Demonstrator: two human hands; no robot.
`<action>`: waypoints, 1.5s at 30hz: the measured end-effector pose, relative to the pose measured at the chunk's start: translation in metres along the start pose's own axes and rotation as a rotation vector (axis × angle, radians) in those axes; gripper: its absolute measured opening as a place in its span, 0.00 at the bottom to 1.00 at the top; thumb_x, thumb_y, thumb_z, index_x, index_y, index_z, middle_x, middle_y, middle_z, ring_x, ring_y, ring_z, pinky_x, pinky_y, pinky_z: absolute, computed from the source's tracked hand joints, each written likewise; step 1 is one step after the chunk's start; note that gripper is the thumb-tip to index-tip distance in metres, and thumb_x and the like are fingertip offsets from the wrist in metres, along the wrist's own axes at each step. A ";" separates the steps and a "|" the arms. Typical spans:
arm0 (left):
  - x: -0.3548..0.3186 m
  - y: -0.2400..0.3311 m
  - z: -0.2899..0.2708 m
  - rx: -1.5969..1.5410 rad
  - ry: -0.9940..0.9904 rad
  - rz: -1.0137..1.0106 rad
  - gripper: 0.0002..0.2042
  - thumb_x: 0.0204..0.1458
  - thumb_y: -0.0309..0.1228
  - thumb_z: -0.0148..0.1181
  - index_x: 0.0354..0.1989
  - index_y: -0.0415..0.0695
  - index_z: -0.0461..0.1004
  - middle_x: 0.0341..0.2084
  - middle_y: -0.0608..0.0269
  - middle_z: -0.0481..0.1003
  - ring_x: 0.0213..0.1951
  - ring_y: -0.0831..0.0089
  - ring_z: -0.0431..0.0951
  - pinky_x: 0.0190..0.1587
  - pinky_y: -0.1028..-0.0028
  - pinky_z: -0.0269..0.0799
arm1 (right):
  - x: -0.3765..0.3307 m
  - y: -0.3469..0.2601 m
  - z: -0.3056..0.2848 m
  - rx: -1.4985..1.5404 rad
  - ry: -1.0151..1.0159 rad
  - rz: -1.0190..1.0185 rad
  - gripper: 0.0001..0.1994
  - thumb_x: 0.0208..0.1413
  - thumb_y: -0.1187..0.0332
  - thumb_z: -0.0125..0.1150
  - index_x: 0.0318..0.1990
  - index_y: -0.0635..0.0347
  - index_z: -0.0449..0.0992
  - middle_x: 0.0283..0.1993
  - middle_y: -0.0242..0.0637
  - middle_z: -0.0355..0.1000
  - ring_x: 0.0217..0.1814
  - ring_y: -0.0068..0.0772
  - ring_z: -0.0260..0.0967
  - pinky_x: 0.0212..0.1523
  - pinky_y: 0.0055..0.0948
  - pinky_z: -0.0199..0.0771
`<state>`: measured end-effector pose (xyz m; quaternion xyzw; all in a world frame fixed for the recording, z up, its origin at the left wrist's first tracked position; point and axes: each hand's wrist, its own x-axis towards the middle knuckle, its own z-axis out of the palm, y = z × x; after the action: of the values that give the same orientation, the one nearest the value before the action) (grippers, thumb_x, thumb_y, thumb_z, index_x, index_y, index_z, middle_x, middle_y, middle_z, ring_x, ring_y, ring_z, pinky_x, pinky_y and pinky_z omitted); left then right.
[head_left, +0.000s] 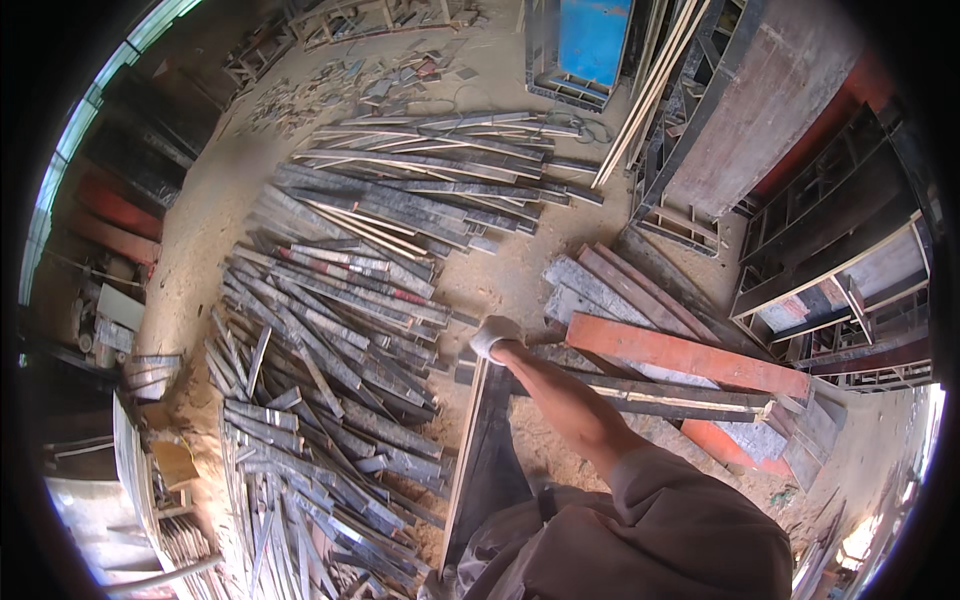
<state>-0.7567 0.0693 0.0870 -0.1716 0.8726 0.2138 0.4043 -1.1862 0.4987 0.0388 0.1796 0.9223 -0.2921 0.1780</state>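
Note:
My right hand (493, 336), in a white glove, is closed round the far end of a long dark board (484, 455) with a pale wood edge. The board stands on its narrow side and runs back toward my body. At the lower edge of the picture, beside the board's near end, a small part of my gloved left hand (438, 584) shows; its fingers are too hidden to read. A dark timber strip (650, 396) with a pale edge extends rightward from near my right hand, passing under my forearm.
Left of me lies a wide heap of dark wooden strips (330, 330). Orange (690, 352) and grey boards are stacked at the right. Framed panels (770, 100) lean beyond them, near a blue panel (595, 40). Scrap pieces (375, 85) litter the far sandy floor.

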 end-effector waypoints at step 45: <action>0.794 1.290 -0.608 -0.056 0.128 0.722 0.22 0.54 0.53 0.66 0.42 0.46 0.76 0.30 0.41 0.79 0.40 0.35 0.79 0.40 0.48 0.73 | 1.228 -0.091 -0.966 -0.200 0.606 -0.319 0.14 0.54 0.58 0.57 0.37 0.55 0.84 0.38 0.51 0.81 0.42 0.57 0.80 0.42 0.51 0.79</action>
<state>-2.2381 0.7531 0.1244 0.1234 0.8942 0.3553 0.2426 -2.5129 1.2908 0.2897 0.0935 0.9737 -0.1581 -0.1349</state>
